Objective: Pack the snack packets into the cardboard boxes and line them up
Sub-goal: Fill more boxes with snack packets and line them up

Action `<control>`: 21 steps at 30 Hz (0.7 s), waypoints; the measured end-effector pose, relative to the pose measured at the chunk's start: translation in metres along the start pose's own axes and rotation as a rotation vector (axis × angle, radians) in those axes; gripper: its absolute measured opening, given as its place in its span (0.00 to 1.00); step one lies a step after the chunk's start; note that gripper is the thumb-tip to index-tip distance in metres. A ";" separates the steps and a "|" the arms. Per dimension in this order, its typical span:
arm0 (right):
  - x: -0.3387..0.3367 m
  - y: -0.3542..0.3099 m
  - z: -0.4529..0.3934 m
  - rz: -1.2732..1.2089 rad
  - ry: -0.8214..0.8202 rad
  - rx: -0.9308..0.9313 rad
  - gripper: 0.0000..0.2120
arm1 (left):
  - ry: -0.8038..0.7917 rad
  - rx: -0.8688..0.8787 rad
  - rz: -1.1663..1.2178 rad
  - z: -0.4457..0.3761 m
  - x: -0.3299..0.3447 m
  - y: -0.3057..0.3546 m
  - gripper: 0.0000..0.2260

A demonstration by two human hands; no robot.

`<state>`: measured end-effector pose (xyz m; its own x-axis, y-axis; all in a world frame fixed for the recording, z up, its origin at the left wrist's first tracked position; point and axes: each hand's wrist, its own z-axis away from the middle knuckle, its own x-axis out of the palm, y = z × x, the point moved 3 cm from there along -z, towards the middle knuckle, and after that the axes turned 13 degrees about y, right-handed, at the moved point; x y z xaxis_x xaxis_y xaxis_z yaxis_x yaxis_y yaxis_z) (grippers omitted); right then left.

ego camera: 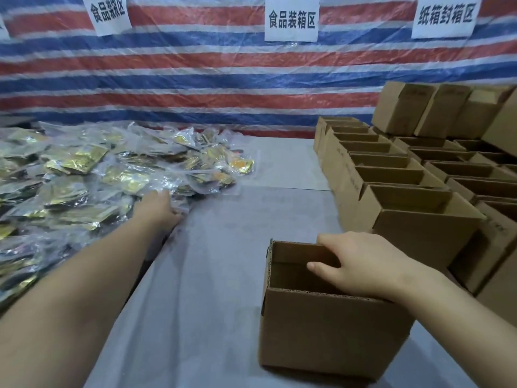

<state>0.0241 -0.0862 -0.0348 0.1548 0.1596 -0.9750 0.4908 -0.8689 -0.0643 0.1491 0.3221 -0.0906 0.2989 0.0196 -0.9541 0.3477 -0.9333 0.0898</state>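
While the right hand (361,264) is steadying the open cardboard box (321,317) at the near right of the worktop (218,275), its fingers (326,245) are lying fairly straight over the far rim and its thumb is dipping inside the mouth, so it is resting on the box rather than gripping it. The left hand (159,208) is reaching out to the near edge of the heap of snack packets (84,177) spread over the left of the worktop; its fingertips are hidden among the clear wrappers, so whether they are pinching a packet cannot be told. The step in hand looks like fetching packets for this empty box. To do it well, the person would likely be taking a small flat stack from the loose edge, not the slippery middle, and keeping the box pinned so that it is not sliding. Rows of open boxes (391,169) are standing at the far right, just beyond, where this one should be joining the line.
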 end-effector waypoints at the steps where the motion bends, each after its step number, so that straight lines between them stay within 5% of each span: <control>1: 0.000 0.000 0.000 0.001 0.002 -0.003 0.13 | 0.003 0.018 -0.042 -0.008 0.005 0.000 0.34; 6: -0.004 -0.002 0.004 -0.003 -0.003 -0.016 0.15 | 0.064 0.022 0.005 -0.041 0.013 0.014 0.45; 11: -0.009 -0.005 0.007 -0.012 0.012 -0.008 0.17 | 0.209 -0.113 0.053 -0.075 0.003 0.015 0.32; 14: -0.010 -0.006 0.008 -0.005 0.017 0.003 0.19 | 0.052 -0.227 0.040 -0.084 0.013 0.000 0.39; 17: -0.011 -0.007 0.008 -0.010 0.001 0.009 0.20 | -0.067 -0.196 0.027 -0.079 0.033 -0.006 0.25; 21: -0.012 -0.010 0.008 -0.019 -0.022 0.027 0.18 | 0.120 -0.150 -0.010 -0.063 0.023 -0.007 0.07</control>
<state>0.0101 -0.0832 -0.0242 0.1272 0.1660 -0.9779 0.4700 -0.8783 -0.0879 0.2098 0.3515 -0.0948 0.3955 0.0797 -0.9150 0.4771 -0.8691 0.1306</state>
